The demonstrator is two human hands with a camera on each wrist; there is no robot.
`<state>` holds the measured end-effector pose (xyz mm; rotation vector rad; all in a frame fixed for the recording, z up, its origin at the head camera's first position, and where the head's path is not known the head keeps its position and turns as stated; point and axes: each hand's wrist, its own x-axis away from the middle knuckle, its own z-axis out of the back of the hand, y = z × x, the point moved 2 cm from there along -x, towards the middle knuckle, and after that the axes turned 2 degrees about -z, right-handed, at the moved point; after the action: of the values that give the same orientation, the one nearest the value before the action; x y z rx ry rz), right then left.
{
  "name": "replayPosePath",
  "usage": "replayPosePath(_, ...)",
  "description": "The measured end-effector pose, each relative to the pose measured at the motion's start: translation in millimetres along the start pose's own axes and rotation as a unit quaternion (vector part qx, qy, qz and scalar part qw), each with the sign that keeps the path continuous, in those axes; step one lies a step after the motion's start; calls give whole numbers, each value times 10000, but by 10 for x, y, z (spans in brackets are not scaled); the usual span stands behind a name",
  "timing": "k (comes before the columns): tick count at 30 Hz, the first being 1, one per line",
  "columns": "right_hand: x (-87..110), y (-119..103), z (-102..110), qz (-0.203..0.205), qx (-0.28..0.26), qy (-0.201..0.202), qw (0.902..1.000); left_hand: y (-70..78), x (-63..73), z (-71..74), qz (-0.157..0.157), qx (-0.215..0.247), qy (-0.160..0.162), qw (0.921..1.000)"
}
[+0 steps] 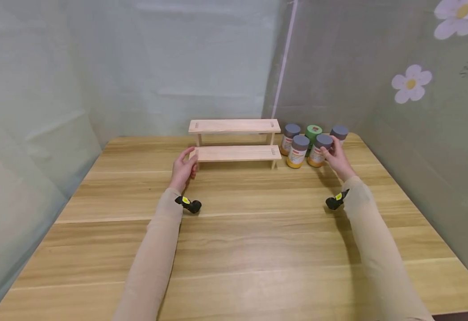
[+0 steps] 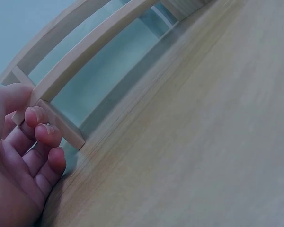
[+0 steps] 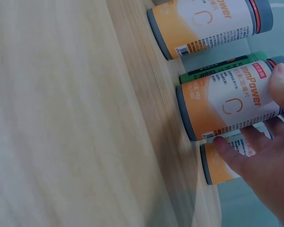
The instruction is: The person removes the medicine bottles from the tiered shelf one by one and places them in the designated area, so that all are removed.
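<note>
At the back of the table stands a two-tier wooden shelf rack (image 1: 235, 153) in pale wood. My left hand (image 1: 183, 169) pinches the left end of its lower shelf. In the left wrist view the thumb lies along the board (image 2: 97, 40) and the fingers curl beneath its end. To the right of the rack, my right hand (image 1: 339, 161) holds an upright supplement bottle (image 1: 316, 157) with a dark grey lid. The right wrist view shows the thumb by the lid of that bottle (image 3: 227, 101), its label white and orange, with fingers along its side.
Similar bottles stand close around the held one: one at front left (image 1: 296, 154), one behind it (image 1: 287, 140), and one at right (image 1: 340, 131). A green-lidded container (image 1: 313, 130) is among them. Hanging fabric (image 1: 169, 67) encloses the wooden table (image 1: 234, 240) at back and sides.
</note>
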<state>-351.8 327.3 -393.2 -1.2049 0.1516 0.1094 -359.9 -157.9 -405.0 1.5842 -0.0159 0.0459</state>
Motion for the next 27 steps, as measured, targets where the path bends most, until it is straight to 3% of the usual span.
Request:
replayPosePath(14, 54, -4, 15, -107, -202, -98, 9997, 8, 14, 19, 55, 83, 10, 9999)
replayPosePath(21, 82, 16, 119, -724, -507, -284, 9957, 9, 6, 7, 33, 117, -26, 9999)
replayPosePath(27, 51, 52, 194, -846, -583, -326, 9942, -113, -104, 23, 37, 133, 75, 9999)
